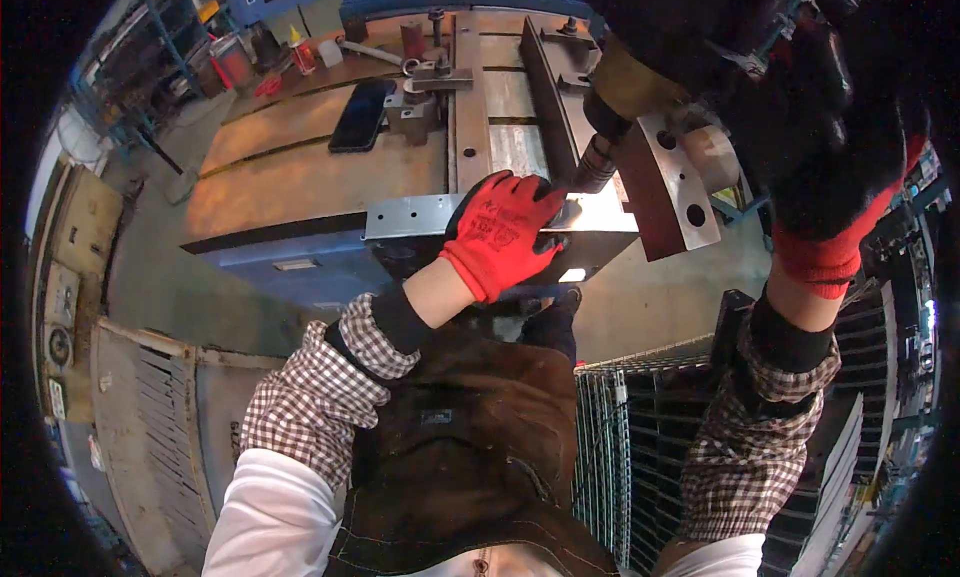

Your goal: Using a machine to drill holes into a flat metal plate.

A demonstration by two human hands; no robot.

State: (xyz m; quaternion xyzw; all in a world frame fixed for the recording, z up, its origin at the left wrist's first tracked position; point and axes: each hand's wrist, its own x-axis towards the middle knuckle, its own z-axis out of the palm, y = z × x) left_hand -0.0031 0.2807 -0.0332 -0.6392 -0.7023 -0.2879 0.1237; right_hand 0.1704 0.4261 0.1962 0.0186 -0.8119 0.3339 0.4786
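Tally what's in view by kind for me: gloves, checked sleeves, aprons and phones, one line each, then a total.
Gloves: 2
Checked sleeves: 2
Apron: 1
Phone: 1
Total: 6

Long metal bar (pixel 405 217), silvery on top, dark along its front, two small holes near its left end, lying crosswise at the front edge of the table (pixel 300 197), middle partly hidden
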